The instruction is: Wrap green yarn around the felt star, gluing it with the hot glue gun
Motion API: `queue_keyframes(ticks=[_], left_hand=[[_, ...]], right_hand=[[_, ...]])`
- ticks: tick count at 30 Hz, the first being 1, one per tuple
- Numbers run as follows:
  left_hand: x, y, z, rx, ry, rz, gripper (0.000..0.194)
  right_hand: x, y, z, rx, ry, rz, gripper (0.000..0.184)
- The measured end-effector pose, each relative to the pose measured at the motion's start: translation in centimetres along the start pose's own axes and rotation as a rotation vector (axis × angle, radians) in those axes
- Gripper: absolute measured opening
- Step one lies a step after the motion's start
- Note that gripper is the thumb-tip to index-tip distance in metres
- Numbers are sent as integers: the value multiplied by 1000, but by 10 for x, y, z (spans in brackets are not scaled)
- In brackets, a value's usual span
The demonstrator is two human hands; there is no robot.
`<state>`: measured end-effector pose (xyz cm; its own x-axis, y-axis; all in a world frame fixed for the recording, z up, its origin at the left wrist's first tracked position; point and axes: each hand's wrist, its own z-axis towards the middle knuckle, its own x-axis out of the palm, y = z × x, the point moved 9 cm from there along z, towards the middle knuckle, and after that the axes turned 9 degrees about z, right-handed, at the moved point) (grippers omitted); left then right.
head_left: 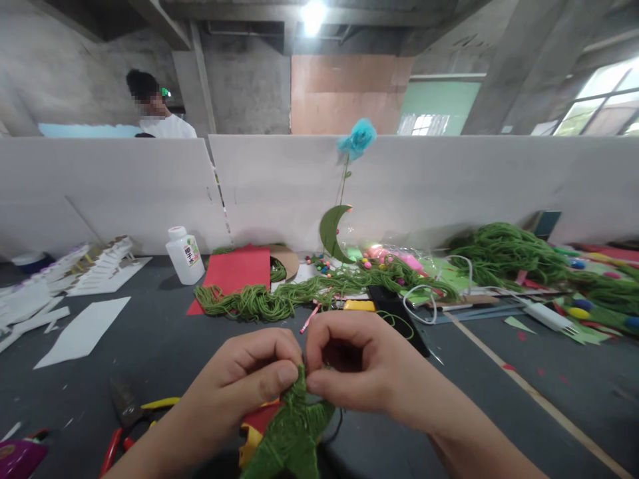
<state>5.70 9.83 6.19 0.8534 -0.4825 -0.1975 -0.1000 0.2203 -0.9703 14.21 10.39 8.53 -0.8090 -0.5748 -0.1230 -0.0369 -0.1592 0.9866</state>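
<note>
A star-like shape wrapped in green yarn (289, 439) is low in the middle, its narrow point upward and its lower part cut off by the frame. My left hand (249, 372) pinches that upper point between thumb and fingers. Close against its right side, my right hand (349, 359) has thumb and forefinger pressed together; whatever lies between them is too small to make out. Behind my right wrist, a thin loop of green yarn (399, 319) crosses a black phone-like slab (394, 299). Something red and yellow (254, 432) shows behind the star.
Pliers (124, 406) with red handles lie at lower left. A white bottle (184, 256), a red sheet (242, 266) and green yarn skeins (249, 303) line the back. A green crescent (332, 233) stands against the pale partition (274, 179). A white charger (549, 316) lies right. Beyond, a person (167, 123).
</note>
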Motion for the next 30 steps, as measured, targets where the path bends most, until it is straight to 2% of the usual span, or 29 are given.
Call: queue_keyframes(ticks=[5, 7, 9, 13, 17, 21, 24, 26, 28, 30], left_hand=[[1, 17, -1, -118, 6, -158, 26], [4, 26, -1, -157, 28, -245, 28], [7, 30, 0, -152, 40, -319, 30], [6, 27, 4, -99, -8, -387, 33], [-2, 18, 7, -38, -98, -345, 29], [-10, 18, 8, -45, -175, -267, 25], [-13, 18, 7, -49, -172, -148, 20], [-16, 16, 7, -51, -157, -57, 24], [-18, 11, 7, -38, -144, 25, 30], [-19, 6, 6, -21, -127, 88, 27]], right_hand=[[2, 7, 0, -80, -8, 150, 21], [6, 6, 0, -95, 15, 156, 17], [10, 5, -1, -110, 19, 141, 10], [8, 5, -3, -146, -85, 71, 11], [7, 11, -3, -160, -168, -19, 12], [1, 11, -1, -105, -241, -81, 10], [-1, 1, 1, -20, -233, -63, 9], [-2, -5, 2, 25, -219, -51, 10], [-3, -8, 3, 45, -211, -55, 11], [-3, -8, 4, 45, -214, -90, 11]])
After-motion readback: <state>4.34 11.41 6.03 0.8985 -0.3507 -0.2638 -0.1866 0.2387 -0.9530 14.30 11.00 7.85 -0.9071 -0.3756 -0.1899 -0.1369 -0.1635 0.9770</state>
